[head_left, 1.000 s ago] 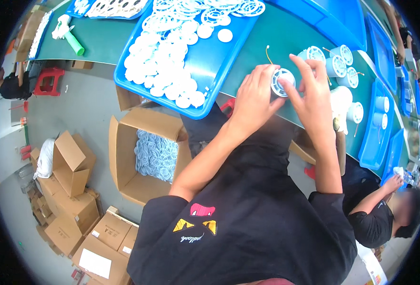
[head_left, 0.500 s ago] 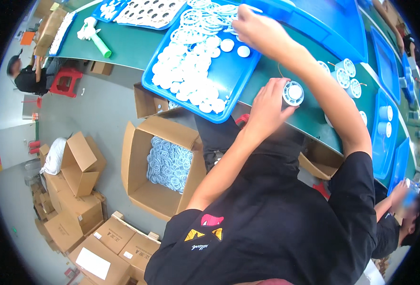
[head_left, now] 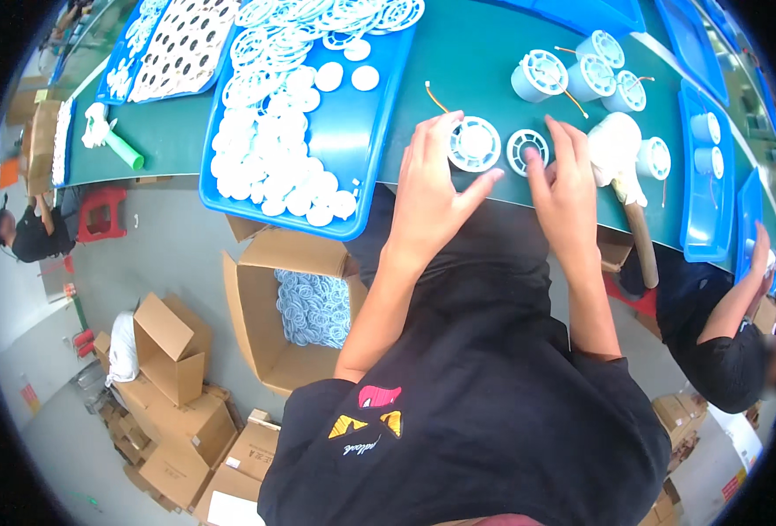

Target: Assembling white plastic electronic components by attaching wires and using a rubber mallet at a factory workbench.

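My left hand (head_left: pixel 430 188) curls round a white round housing (head_left: pixel 475 144) with a spoked face and a thin orange wire, near the table's front edge. My thumb lies along its near side. Just right of it, my right hand (head_left: pixel 568 188) holds a spoked white ring (head_left: pixel 528 152), thumb over its face and fingers at its far right side. Ring and housing are apart. To my left, a blue tray (head_left: pixel 346 131) bears many white rings (head_left: pixel 270 39) and a heap of small white discs (head_left: pixel 261 158).
Right of my hand lies a mallet (head_left: pixel 616 145) with a white head, its wooden handle passing the table edge. Beyond stand several wired white housings (head_left: pixel 594 74). An open carton (head_left: pixel 252 311) of pale blue rings stands below left. A co-worker (head_left: pixel 717 337) sits at right.
My right hand has come back from the blue tray with a spoked ring, beside my left hand. The left still has the housing. The view has shifted, and the mallet now shows.
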A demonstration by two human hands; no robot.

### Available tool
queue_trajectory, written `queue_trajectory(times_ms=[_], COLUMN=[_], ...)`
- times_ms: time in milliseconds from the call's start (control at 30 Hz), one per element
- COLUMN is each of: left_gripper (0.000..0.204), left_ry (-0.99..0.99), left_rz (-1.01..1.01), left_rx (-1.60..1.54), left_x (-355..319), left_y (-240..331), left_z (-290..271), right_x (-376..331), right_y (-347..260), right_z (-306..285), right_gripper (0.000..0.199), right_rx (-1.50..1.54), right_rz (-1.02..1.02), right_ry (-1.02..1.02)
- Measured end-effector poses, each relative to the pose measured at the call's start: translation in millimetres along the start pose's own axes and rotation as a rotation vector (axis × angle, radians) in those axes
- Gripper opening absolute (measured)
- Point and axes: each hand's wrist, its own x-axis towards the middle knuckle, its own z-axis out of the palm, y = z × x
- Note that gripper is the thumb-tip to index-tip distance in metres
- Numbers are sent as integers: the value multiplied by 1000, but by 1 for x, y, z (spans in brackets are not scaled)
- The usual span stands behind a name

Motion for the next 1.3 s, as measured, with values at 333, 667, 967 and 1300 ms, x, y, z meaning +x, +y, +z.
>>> queue_trajectory(times_ms=[333, 667, 967, 1300], left_gripper=[53, 67, 66, 65], left_ry=[132, 61, 98, 155], left_rz=[-213, -85, -25, -16], left_rx=[-149, -4, -31, -8], left_x=[4, -1, -8, -12], left_y=[10, 7, -3, -4], left_z=[16, 7, 7, 14], right_x=[-7, 26, 27, 22], right_y=[-4, -31, -45, -45], right_z=[-6, 4, 5, 8], right_gripper=[52, 56, 55, 54], right_rx=[120, 228, 148, 247], right_rz=[-7, -386, -460, -331], right_ry=[-68, -126, -137, -151])
